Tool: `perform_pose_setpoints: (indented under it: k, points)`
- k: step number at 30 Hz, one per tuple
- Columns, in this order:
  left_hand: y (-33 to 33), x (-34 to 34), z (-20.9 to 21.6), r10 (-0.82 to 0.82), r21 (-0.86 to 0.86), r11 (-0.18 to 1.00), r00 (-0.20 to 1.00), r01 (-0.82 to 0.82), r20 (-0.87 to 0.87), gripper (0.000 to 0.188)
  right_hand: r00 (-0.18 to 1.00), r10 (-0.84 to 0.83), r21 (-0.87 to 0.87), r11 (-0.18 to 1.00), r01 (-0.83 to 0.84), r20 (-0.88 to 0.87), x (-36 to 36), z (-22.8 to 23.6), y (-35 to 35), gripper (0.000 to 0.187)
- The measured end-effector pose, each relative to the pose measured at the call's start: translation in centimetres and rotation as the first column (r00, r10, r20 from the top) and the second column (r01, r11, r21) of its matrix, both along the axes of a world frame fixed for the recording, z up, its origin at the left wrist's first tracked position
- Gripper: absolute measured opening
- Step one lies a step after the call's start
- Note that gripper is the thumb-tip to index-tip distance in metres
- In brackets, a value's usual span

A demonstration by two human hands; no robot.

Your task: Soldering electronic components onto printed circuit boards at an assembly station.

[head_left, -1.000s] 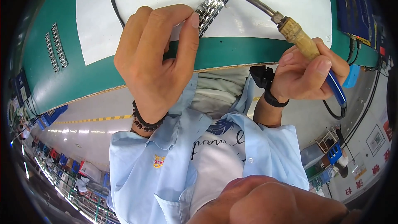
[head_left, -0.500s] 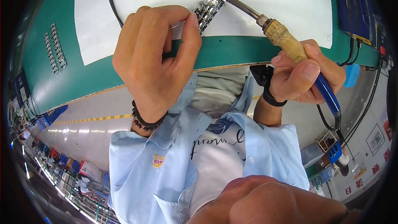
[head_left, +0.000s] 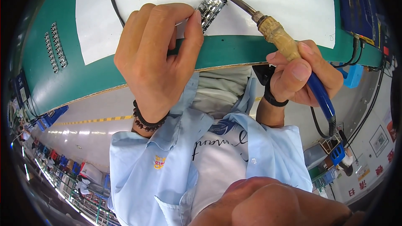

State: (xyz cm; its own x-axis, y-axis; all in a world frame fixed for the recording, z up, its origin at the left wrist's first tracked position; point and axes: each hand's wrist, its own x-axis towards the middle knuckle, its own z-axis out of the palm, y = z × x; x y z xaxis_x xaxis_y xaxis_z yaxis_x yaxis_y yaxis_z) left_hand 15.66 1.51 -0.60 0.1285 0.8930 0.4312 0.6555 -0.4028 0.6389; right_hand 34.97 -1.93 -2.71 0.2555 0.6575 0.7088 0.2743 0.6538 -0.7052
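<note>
Soldering iron (head_left: 281, 42) sits in the right hand (head_left: 303, 75), fingers wrapped around its tan grip and blue handle, metal tip touching the studded metal strip (head_left: 217, 0) on the white sheet (head_left: 276, 4). Compared with a second ago, the iron has swung left and down, tip now on the strip instead of off to its right. Left hand (head_left: 157, 58) pinches the near end of the strip between thumb and forefinger, pressing it at the green table (head_left: 75, 79) edge; barely shifted. Beaded bracelet (head_left: 146, 119) on left wrist, black watch (head_left: 268, 88) on right. Two more short studded strips (head_left: 55, 46) lie far left on the table, untouched.
</note>
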Motion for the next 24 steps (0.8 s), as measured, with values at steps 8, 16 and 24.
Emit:
perform_pose_setpoints:
  k: [8,16,24]
  points:
    - [0.03,0.13,-0.06,-0.013,0.006,1.0,1.0,0.013,-0.001,0.01,0.999,0.039,-0.021,0.999,-0.038,0.014,0.12,-0.09,-0.2,0.028]
    - [0.02,-0.04,-0.05,-0.018,0.028,0.999,0.999,0.019,-0.045,0.01,0.999,0.024,-0.02,1.0,-0.023,0.03,0.2,-0.13,-0.13,0.028]
    - [-0.24,-0.11,0.14,0.033,-0.01,0.999,0.999,-0.033,0.006,0.01,1.0,0.006,0.031,0.999,-0.007,0.013,0.14,-0.41,-0.3,0.03]
